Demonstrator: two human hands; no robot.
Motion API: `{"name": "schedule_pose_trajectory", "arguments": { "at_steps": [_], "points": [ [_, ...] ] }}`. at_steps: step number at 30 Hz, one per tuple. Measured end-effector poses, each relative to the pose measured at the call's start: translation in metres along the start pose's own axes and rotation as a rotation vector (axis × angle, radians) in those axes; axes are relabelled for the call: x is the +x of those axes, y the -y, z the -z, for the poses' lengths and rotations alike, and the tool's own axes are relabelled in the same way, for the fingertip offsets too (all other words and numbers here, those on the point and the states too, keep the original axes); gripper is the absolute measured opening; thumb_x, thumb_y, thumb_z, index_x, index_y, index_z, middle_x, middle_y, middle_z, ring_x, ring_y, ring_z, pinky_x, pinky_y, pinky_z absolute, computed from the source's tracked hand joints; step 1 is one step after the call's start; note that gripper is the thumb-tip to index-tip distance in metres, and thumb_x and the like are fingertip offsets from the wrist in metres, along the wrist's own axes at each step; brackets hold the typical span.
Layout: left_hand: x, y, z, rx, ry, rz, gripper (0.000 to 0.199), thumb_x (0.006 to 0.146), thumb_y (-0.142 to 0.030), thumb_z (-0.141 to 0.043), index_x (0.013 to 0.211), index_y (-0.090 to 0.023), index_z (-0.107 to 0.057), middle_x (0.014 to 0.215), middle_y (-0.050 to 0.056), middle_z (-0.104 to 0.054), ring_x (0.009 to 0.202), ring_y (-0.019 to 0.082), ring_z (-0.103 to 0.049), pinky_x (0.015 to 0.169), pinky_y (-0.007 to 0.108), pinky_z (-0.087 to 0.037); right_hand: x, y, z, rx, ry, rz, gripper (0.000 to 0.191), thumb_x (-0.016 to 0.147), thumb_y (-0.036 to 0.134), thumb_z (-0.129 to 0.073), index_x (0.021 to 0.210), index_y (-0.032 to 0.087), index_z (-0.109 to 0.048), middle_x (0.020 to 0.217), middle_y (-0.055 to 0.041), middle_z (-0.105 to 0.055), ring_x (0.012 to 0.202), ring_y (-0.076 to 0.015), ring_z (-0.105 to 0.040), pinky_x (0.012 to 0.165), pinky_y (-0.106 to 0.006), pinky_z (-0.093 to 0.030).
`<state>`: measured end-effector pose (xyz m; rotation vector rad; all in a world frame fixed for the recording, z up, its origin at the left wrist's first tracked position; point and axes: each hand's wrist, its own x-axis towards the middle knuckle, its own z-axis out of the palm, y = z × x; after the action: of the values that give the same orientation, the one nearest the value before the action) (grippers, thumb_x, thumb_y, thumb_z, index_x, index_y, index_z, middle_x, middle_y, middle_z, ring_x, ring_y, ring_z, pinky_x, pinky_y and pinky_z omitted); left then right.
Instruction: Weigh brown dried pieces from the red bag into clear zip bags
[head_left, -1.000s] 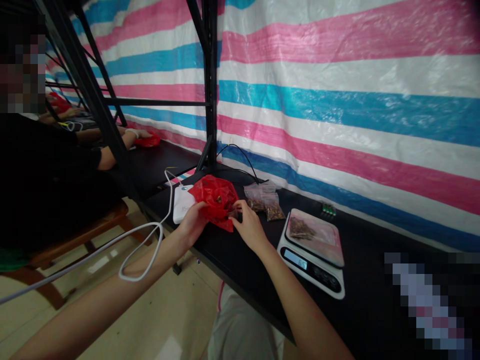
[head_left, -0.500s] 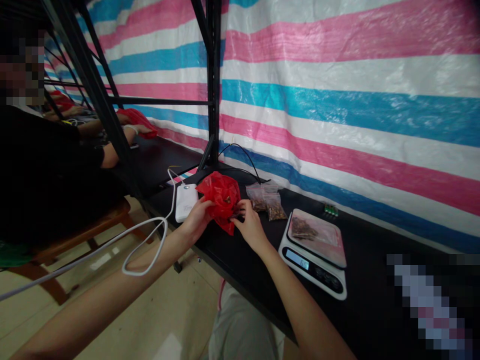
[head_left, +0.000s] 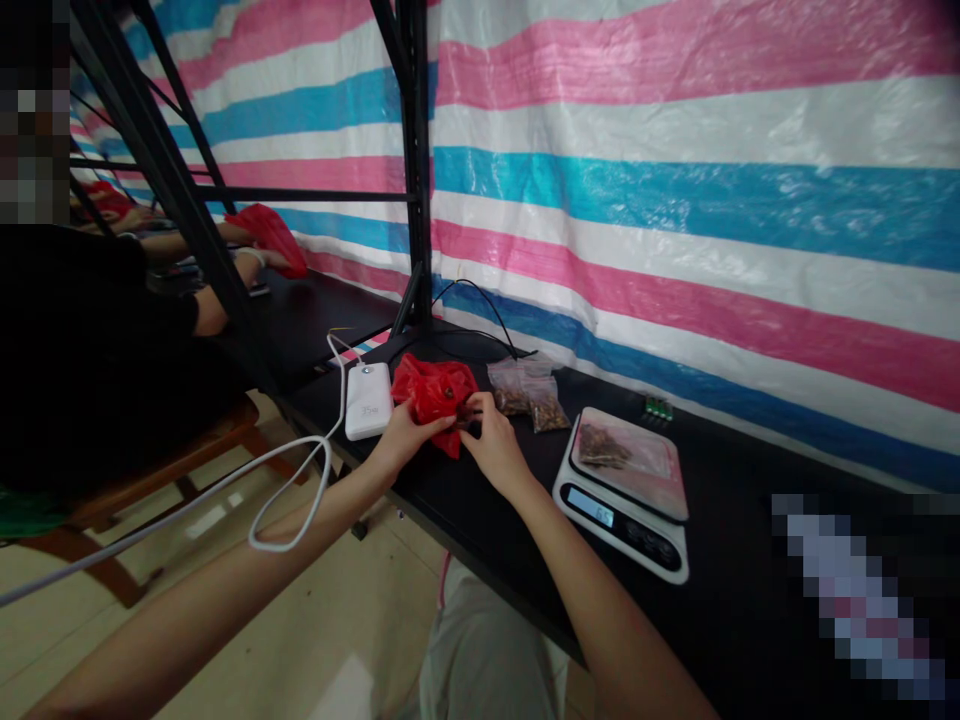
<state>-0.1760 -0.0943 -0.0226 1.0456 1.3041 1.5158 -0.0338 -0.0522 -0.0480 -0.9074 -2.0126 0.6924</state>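
Note:
A crumpled red plastic bag rests on the black table, with small brown pieces showing in its opening. My left hand grips the bag's near left edge, its thumb stretched toward my right hand. At the bag's right side my right hand has its fingers curled in a pinch; what lies between them is too small and dark to make out. Two clear bags of brown pieces lie just beyond my right hand. A white scale carries another clear bag of brown bits.
Left of the red bag is a white power bank with a white cable looping over my left forearm. A black metal frame rises behind. Green batteries lie beyond the scale. At the left, a person handles another red bag.
The red bag has been pressed lower and flatter. My left thumb has moved right across its near edge, closer to my right hand. The camera view has shifted slightly.

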Motion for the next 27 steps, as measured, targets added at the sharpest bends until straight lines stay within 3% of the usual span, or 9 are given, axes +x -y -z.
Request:
{"name": "schedule_pose_trajectory", "arguments": {
  "at_steps": [5, 13, 20, 27],
  "points": [
    [0.008, 0.007, 0.005, 0.065, -0.082, -0.098, 0.037, 0.056, -0.026, -0.075, 0.088, -0.012, -0.065, 0.086, 0.009, -0.070, 0.078, 0.022, -0.064, 0.075, 0.033, -0.050, 0.001, -0.001, -0.001, -0.009, -0.003, -0.001, 0.035, 0.071, 0.014, -0.057, 0.100, 0.022, -0.040, 0.101, -0.0048, -0.057, 0.089, -0.0186, -0.061, 0.079, -0.035, -0.048],
    [0.009, 0.017, 0.015, 0.507, -0.204, -0.375, 0.016, 0.062, -0.021, -0.064, 0.076, -0.012, -0.062, 0.074, 0.003, -0.067, 0.067, 0.017, -0.059, 0.063, 0.027, -0.047, 0.001, -0.001, -0.001, 0.018, -0.015, -0.016, 0.036, 0.070, 0.014, -0.058, 0.099, 0.023, -0.040, 0.098, -0.0039, -0.058, 0.087, -0.0194, -0.061, 0.078, -0.037, -0.049],
    [0.008, 0.013, 0.012, 0.576, -0.151, -0.440, 0.009, 0.063, -0.015, -0.060, 0.073, -0.013, -0.059, 0.069, 0.000, -0.065, 0.065, 0.015, -0.058, 0.060, 0.023, -0.045, 0.001, -0.003, -0.002, 0.023, -0.021, -0.025, 0.037, 0.070, 0.013, -0.058, 0.100, 0.023, -0.039, 0.099, -0.0041, -0.058, 0.087, -0.0195, -0.061, 0.079, -0.038, -0.049],
    [0.017, 0.018, 0.013, 0.575, -0.021, -0.410, 0.032, 0.065, -0.032, -0.069, 0.090, -0.012, -0.062, 0.089, 0.008, -0.069, 0.080, 0.021, -0.064, 0.071, 0.029, -0.049, 0.001, -0.003, -0.003, 0.015, -0.020, -0.020, 0.037, 0.070, 0.015, -0.059, 0.100, 0.023, -0.039, 0.100, -0.0043, -0.058, 0.088, -0.0196, -0.060, 0.080, -0.038, -0.048]
  ]
}}
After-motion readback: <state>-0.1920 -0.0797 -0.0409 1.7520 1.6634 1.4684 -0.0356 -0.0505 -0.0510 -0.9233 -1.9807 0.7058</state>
